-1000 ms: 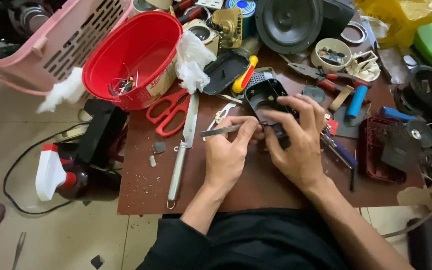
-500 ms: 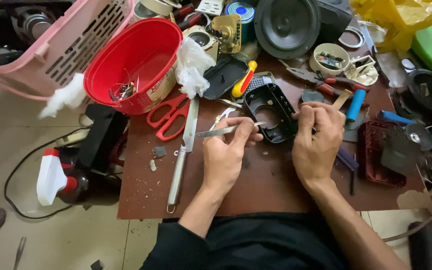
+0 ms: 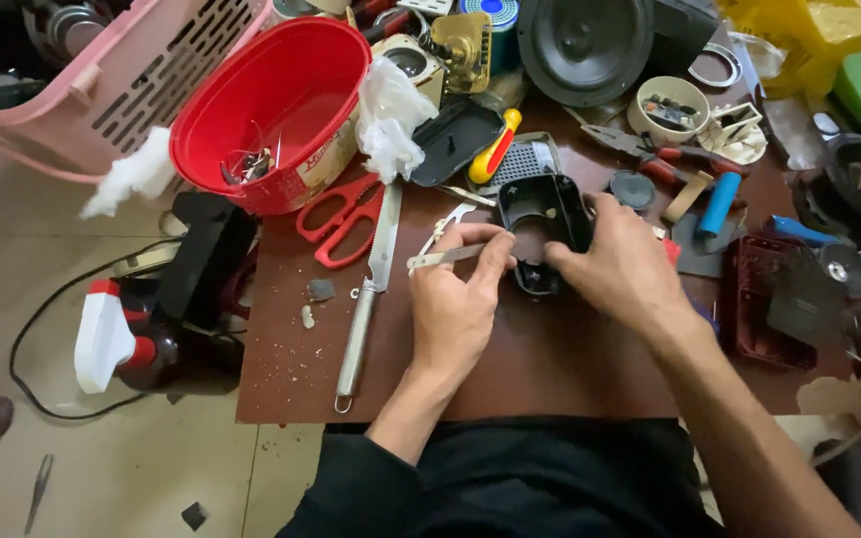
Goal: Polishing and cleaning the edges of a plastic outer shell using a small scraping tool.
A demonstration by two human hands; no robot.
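From the head camera we look down on a cluttered brown table (image 3: 550, 369). Our left hand (image 3: 455, 309) is pinched shut on a slim metal tool (image 3: 445, 258), held between thumb and fingertips, its flat end sticking out to the left. Our right hand (image 3: 625, 269) is clamped on the black plastic housing (image 3: 540, 214), fingers over its right side and thumb at its lower edge. The housing sits near the middle of the table, tipped up a little off the surface, and the two hands nearly meet at its lower left corner. The right hand hides the housing's right flank, and we cannot tell where the tool's working tip lies.

Around the hands the table is crowded. Just left of the left hand lies a long serrated knife (image 3: 371, 289), its handle towards the near edge, and red scissors (image 3: 341, 217) touch its blade. A red bowl (image 3: 276, 110) stands at the far left corner, with a pink basket (image 3: 142, 75) beyond it, off the table's edge. Behind the housing lie a yellow-and-red screwdriver (image 3: 495, 151) and a large black speaker (image 3: 585, 45) at the far edge. To the right are pliers (image 3: 665, 154), a blue cylinder (image 3: 719, 202) and a dark red tray (image 3: 759, 309) near the right edge. A spray bottle (image 3: 117, 339) stands on the floor left of the table.
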